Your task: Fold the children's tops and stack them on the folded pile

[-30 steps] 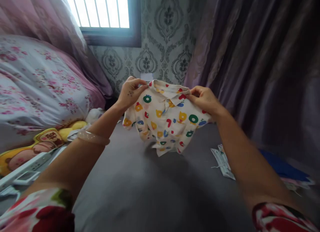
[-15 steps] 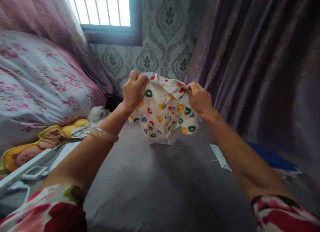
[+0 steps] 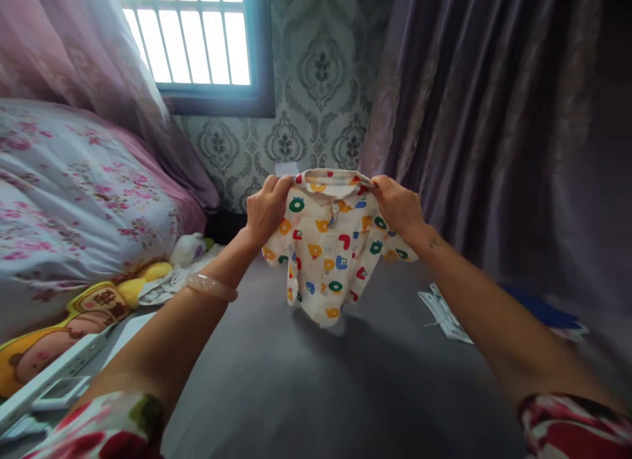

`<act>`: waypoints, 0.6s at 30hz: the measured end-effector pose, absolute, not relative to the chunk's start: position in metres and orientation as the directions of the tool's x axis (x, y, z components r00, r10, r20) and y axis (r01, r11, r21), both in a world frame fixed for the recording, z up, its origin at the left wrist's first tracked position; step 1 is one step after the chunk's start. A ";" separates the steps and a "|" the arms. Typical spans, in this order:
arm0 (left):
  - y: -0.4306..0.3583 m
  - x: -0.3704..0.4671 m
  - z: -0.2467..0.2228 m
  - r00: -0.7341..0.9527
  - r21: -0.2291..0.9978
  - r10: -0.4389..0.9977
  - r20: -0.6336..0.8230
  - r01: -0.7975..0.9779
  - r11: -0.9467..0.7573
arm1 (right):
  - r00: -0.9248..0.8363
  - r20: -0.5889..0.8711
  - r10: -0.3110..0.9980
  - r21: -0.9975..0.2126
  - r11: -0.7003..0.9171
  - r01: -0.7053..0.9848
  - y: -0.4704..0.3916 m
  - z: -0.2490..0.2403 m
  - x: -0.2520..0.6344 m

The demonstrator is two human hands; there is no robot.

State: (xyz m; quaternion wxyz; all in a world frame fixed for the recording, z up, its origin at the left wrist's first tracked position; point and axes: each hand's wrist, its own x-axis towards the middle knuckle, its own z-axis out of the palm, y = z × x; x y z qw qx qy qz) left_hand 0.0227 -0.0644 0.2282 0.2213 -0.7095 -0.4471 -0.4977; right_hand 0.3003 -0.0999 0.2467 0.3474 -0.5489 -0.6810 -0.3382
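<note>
A small white shirt (image 3: 323, 248) with a collar and a colourful print of letter-like shapes hangs between my hands. My left hand (image 3: 269, 205) is closed on its left shoulder, next to the collar. At the other shoulder, my right hand (image 3: 399, 205) pinches the cloth with the fingers wrapped over it. The collar is stretched between both grips, and the body and short sleeves drape downward. Below the shirt lies a grey sheet (image 3: 345, 393), with the shirt's shadow on it; whether the hem touches the sheet I cannot tell.
To the left are a floral quilt (image 3: 89, 195), plush toys (image 3: 185, 249) and a white power strip (image 3: 74, 360). A packet of face masks (image 3: 444, 314) and a blue folded item (image 3: 538, 311) lie on the right. Purple curtains (image 3: 474, 130) hang behind.
The shirt has swung and spread: its front now hangs wider and its hem flares differently. My view has tipped upward a little, and both hands keep their hold.
</note>
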 end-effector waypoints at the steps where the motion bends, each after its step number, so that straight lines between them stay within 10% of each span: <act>1: -0.064 0.023 0.226 0.112 0.130 0.416 0.902 0.851 -0.509 | -0.142 0.848 0.510 0.051 0.188 0.981 -0.102 0.247 0.300; 14: -0.153 -0.030 0.238 0.271 -0.142 0.196 0.942 0.855 -0.500 | -0.263 0.835 0.484 0.017 0.454 0.891 -0.213 0.260 0.309; 18: -0.207 -0.042 0.248 0.213 -0.038 0.294 0.932 0.861 -0.507 | -0.310 0.830 0.464 0.045 0.498 0.866 -0.262 0.272 0.315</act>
